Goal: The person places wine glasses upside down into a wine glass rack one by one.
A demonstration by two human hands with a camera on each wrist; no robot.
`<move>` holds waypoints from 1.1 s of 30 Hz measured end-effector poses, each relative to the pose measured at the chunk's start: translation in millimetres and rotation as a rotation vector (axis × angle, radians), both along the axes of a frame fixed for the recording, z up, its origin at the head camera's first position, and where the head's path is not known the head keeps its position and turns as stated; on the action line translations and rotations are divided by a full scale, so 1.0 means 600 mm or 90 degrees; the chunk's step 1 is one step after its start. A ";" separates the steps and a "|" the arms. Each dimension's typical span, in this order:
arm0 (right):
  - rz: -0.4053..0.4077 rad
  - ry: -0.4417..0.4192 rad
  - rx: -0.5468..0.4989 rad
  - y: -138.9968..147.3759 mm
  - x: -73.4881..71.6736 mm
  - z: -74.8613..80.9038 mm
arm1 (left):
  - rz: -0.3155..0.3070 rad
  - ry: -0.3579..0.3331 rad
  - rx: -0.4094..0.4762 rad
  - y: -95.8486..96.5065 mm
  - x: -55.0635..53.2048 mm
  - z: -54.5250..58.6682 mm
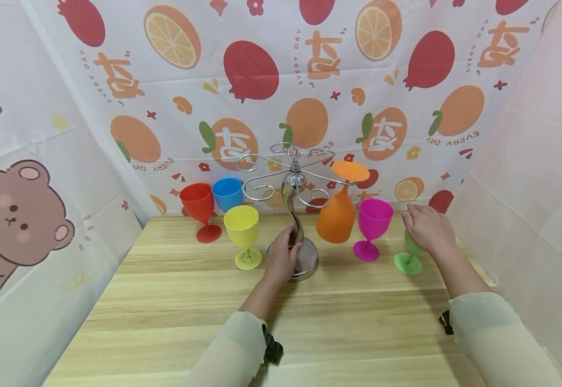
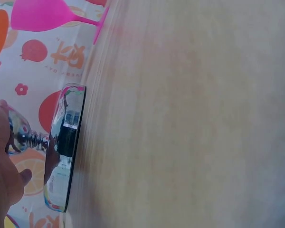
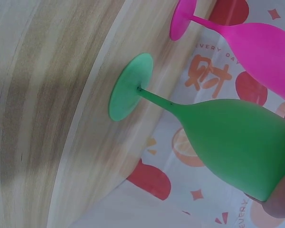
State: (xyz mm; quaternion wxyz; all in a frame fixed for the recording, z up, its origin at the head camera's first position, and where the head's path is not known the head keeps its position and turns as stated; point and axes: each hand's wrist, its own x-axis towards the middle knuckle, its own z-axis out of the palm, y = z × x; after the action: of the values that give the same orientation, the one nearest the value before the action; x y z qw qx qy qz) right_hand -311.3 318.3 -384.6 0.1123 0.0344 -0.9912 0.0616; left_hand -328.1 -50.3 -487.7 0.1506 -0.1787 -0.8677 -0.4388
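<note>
A chrome stand (image 1: 293,199) with curled wire arms rises from a round base (image 2: 65,147) at the table's middle. My left hand (image 1: 281,257) grips its curved stem low down. An orange goblet (image 1: 336,217) hangs upside down from one of the arms on the right. At the right, my right hand (image 1: 428,227) holds a green goblet (image 3: 237,142) by its rim. The goblet is upright, its foot (image 3: 131,87) at the tabletop. Beside it stands a magenta goblet (image 1: 375,219), upright.
Left of the stand are a red goblet (image 1: 197,201), a blue goblet (image 1: 227,192) and a yellow goblet (image 1: 242,226), all upright. Behind them a fruit-printed cloth (image 1: 271,118) hangs along the back of the wooden table (image 1: 174,322). Cloth also borders both sides.
</note>
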 end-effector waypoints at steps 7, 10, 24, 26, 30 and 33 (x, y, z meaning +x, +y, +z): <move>-0.017 0.028 -0.006 -0.004 0.002 0.000 | -0.006 0.000 0.008 -0.001 0.000 -0.002; -0.022 0.031 -0.012 -0.005 0.002 0.001 | -0.008 -0.002 0.012 -0.002 0.000 -0.002; -0.038 -0.001 -0.016 -0.002 0.002 0.001 | -0.009 -0.007 0.002 -0.004 0.000 -0.001; -0.038 -0.001 -0.016 -0.002 0.003 0.001 | -0.008 -0.005 0.002 -0.004 0.000 0.000; -0.033 -0.003 -0.015 -0.001 0.003 0.001 | -0.008 -0.003 0.002 -0.004 0.001 0.002; -0.028 -0.003 -0.015 0.001 0.006 0.000 | -0.011 -0.004 -0.001 -0.005 0.002 0.001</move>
State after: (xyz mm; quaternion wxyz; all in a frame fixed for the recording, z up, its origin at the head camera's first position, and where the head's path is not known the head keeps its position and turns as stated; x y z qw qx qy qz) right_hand -307.7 319.1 -384.7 0.1121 0.0110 -0.9911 0.0712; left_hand -326.7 -53.3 -486.9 0.1435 -0.1849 -0.8670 -0.4398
